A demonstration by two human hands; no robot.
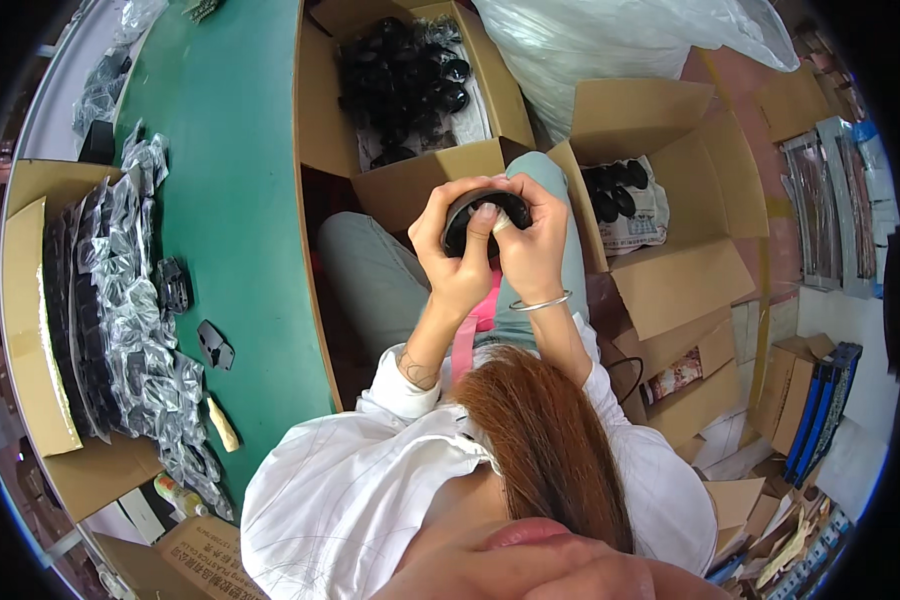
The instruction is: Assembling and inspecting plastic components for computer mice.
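Note:
A black, curved plastic piece (458, 225) with a hollow inner side is held above my lap between both hands. My left hand (438, 240) wraps round its left side, the thumb pressed into the hollow. My right hand (538, 235) grips the right side, its thumb also pointing inward. Something small and pale shows by the thumbs; I cannot make out what it is. Just beyond my hands stands an open cardboard box (420, 175) with many glossy black parts (400, 90) in it. To the right, another open box (660, 265) holds several black rounded pieces (615, 188) on printed paper.
At the left lies a green tabletop (235, 200) with a row of plastic-wrapped black parts (135, 290), a loose black piece (215, 345) and a tool with a pale handle (222, 425). A large clear plastic bag (610, 50) lies at the back. Blue-edged panels (820, 410) stand at the right.

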